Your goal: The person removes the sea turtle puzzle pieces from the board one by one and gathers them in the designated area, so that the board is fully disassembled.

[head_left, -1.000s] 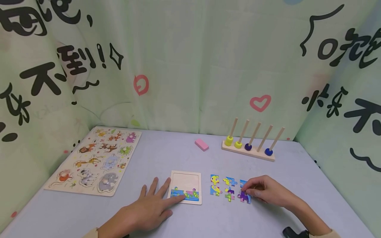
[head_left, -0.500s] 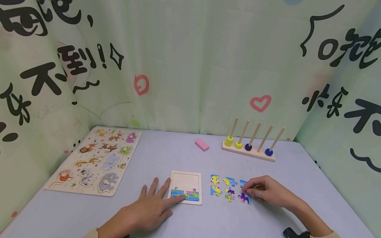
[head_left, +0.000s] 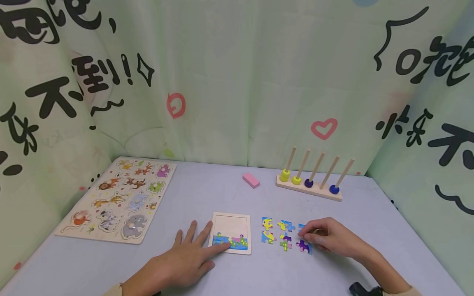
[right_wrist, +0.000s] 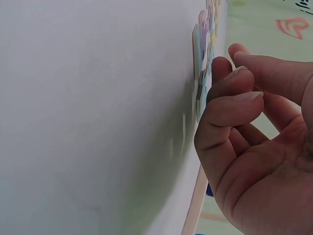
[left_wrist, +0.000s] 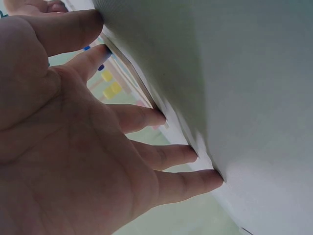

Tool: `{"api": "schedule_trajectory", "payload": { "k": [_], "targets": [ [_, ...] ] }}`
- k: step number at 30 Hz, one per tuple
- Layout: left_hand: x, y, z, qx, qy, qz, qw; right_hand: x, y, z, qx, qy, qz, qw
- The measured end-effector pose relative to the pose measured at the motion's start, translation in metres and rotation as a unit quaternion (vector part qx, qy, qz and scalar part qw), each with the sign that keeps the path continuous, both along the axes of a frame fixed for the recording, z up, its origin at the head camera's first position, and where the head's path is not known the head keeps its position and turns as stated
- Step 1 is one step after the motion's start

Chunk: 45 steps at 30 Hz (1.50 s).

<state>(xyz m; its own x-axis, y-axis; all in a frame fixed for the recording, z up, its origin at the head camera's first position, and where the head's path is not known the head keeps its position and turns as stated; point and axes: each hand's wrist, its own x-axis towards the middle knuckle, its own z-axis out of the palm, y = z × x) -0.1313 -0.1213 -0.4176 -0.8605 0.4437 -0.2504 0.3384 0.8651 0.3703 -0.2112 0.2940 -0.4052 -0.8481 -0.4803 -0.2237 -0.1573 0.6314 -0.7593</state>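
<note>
My left hand (head_left: 187, 261) lies spread on the cloth in the head view. Its index fingertip touches the bottom row of puzzle pieces (head_left: 238, 242) inside a small wooden puzzle tray (head_left: 231, 222). The left wrist view shows that hand's palm and spread fingers (left_wrist: 146, 156). Over the right column of loose jigsaw pieces hovers my right hand (head_left: 333, 238), fingers loosely curled. Nothing shows between thumb and fingertips in the right wrist view (right_wrist: 244, 112). Just below them lies a purple piece (head_left: 304, 246); a blue piece (head_left: 301, 226) behind is partly hidden. Other loose pieces (head_left: 286, 241) lie to the left.
An animal peg puzzle board (head_left: 129, 197) lies at the left. A pink block (head_left: 251, 180) sits toward the back. Behind the right hand stands a wooden peg rack (head_left: 309, 188) with yellow and blue beads. Printed curtains (head_left: 237, 82) enclose the table.
My right hand has shifted very slightly to the left above the pieces. The left hand stays in place on the tray.
</note>
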Motion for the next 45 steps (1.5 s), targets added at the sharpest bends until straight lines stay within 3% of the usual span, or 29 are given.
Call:
{"api": "schedule_trajectory", "payload": {
  "k": [34, 45],
  "targets": [
    [0.002, 0.002, 0.001, -0.013, -0.001, 0.002, 0.9999, -0.018, -0.078, 0.007, -0.001, 0.039, 0.05, 0.998],
    [0.006, 0.006, 0.003, -0.04, -0.033, -0.004, 0.9987, -0.027, -0.12, -0.001, -0.014, 0.039, 0.088, 0.9953]
  ]
}}
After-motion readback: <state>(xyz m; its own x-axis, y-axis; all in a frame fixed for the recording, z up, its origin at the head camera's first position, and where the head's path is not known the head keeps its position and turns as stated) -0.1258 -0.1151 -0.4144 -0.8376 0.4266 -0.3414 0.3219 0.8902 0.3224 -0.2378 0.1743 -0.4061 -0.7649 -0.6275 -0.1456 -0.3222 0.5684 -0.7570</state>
